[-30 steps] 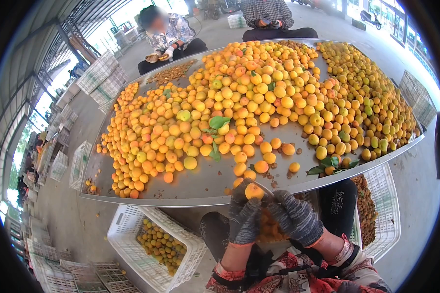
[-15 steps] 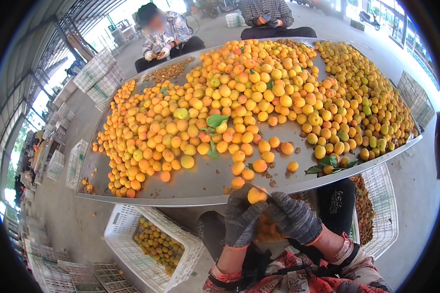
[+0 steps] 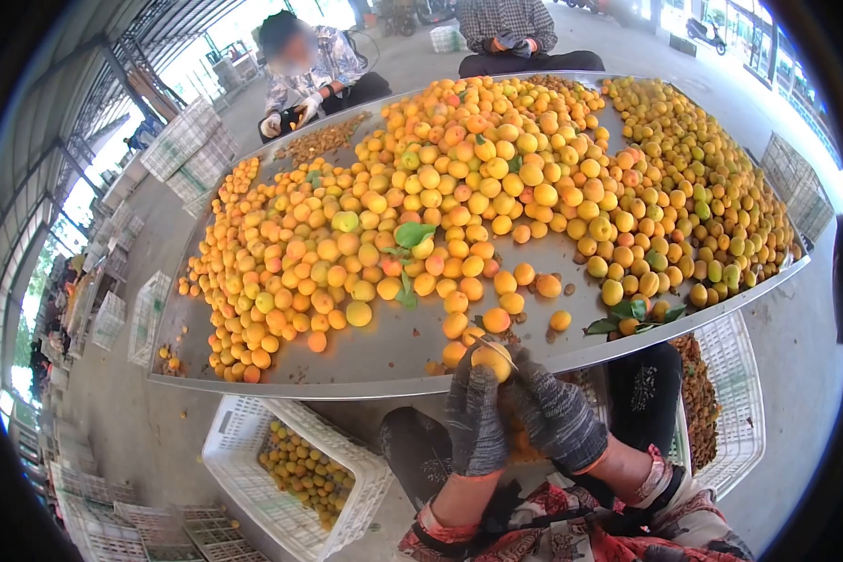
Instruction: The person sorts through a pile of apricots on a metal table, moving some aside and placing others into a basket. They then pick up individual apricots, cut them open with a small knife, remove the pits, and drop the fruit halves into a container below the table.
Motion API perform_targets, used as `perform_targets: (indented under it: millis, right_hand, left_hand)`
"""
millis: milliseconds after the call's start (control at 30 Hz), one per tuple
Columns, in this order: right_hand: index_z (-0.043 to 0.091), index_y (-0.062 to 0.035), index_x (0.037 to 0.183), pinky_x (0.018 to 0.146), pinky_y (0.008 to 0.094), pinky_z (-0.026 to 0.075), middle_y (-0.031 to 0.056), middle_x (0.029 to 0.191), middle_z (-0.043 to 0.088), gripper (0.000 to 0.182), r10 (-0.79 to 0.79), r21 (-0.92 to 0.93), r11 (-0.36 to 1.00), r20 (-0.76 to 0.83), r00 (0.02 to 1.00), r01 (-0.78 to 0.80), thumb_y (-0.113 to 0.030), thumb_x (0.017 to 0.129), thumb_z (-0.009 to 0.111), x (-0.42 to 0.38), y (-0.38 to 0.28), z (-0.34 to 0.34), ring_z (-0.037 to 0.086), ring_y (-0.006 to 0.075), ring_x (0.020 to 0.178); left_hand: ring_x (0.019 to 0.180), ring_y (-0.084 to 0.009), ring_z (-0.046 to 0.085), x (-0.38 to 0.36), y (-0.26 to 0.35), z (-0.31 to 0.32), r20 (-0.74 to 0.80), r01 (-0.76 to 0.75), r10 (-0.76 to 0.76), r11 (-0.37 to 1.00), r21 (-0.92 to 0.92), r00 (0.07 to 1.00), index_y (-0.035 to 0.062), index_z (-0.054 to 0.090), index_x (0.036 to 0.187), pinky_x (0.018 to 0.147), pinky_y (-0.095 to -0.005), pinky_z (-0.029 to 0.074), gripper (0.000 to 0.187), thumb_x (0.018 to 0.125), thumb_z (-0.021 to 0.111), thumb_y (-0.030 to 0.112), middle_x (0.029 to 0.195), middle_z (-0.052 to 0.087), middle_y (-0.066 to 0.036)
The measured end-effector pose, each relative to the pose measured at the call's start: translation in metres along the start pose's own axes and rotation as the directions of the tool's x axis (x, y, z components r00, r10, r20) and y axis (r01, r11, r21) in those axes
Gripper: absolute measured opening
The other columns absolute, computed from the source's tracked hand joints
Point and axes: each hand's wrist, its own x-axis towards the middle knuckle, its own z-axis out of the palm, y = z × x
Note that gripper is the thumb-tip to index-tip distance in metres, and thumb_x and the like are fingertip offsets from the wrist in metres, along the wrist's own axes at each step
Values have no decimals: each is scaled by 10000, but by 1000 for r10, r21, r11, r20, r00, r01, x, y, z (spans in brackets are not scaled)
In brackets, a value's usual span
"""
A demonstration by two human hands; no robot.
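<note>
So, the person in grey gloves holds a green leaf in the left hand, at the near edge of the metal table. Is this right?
Not quite: in the head view, the left hand holds a yellow-orange fruit, not a leaf. The grey gloves and the place are right.

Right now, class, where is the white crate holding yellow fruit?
In the head view, the crate is on the floor at lower left, by the metal table's near edge, left of the person's left knee.
</note>
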Motion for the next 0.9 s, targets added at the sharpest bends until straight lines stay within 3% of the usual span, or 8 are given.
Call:
perform_targets:
  millis: [100, 200, 267, 400, 600, 700, 800, 900]
  right_hand:
    - [491, 35, 1160, 897, 356, 424, 203, 1127, 539, 382, 188, 223, 959, -36, 982, -175, 8, 786, 565, -4, 0, 5, 543, 306, 1043]
    - [517, 27, 1130, 854, 357, 446, 190, 1075, 565, 359, 168, 148, 976, -45, 985, -160, -2, 778, 579, -2, 5, -9, 571, 324, 971]
    - [516, 23, 1132, 816, 362, 459, 174, 1026, 582, 364, -47, 133, 989, -105, 993, 61, -21, 778, 589, -6, 22, -13, 585, 321, 916]
    - [516, 22, 1137, 808, 360, 458, 175, 1031, 573, 365, -43, 150, 988, -25, 999, 46, -19, 781, 587, 0, 24, -24, 582, 306, 914]
    - [497, 31, 1157, 846, 380, 439, 191, 1112, 536, 374, 89, 163, 984, -117, 989, -69, -9, 793, 572, 7, 1, -9, 546, 325, 1011]
    - [477, 39, 1181, 857, 388, 436, 193, 1127, 529, 391, 79, 37, 996, -113, 990, -75, -21, 805, 563, -2, 10, -7, 540, 330, 1027]
    - [478, 39, 1184, 860, 390, 441, 195, 1141, 520, 400, 20, 113, 993, -59, 998, -13, -30, 800, 566, -7, 31, -20, 544, 328, 1020]
    - [501, 22, 1152, 852, 339, 455, 188, 1152, 511, 392, -173, -63, 983, 19, 985, 174, -44, 768, 538, -5, 36, -25, 537, 316, 1027]
  left_hand:
    - [1006, -160, 506, -1, -6, 5, -49, 84, -97, 972, -218, 994, -7, 486, 1162, 874, -274, 418, 330, 907, 497, 201, 1069, 559, -76]
    - [995, -153, 514, 5, 8, -7, 15, 101, -102, 995, 16, 995, -7, 485, 1169, 874, -271, 421, 335, 894, 521, 181, 1055, 571, -77]
    - [1014, -141, 501, 15, 16, -24, 215, 91, -150, 961, 261, 965, -7, 482, 1183, 893, -270, 391, 348, 879, 538, 153, 1117, 550, -82]
    - [1017, -143, 501, 21, 28, -23, 336, -28, -128, 906, 422, 933, -13, 478, 1185, 889, -264, 393, 345, 876, 540, 126, 1112, 554, -83]
    - [1020, -147, 499, 6, 0, 12, 27, 29, -26, 991, -130, 999, -19, 470, 1194, 887, -264, 393, 362, 893, 523, 175, 1118, 548, -79]
    - [985, -133, 511, 8, -2, 10, 24, 82, -80, 993, -84, 997, -16, 464, 1195, 871, -271, 414, 362, 908, 499, 202, 1110, 544, -74]
    - [993, -145, 503, 19, 20, -1, 143, 100, -139, 963, 250, 980, -25, 471, 1194, 873, -263, 399, 373, 890, 530, 184, 1122, 541, -79]
    - [982, -142, 505, 25, 26, -8, 269, -15, -94, 926, 377, 958, -22, 494, 1169, 868, -262, 403, 350, 888, 535, 183, 1101, 549, -71]
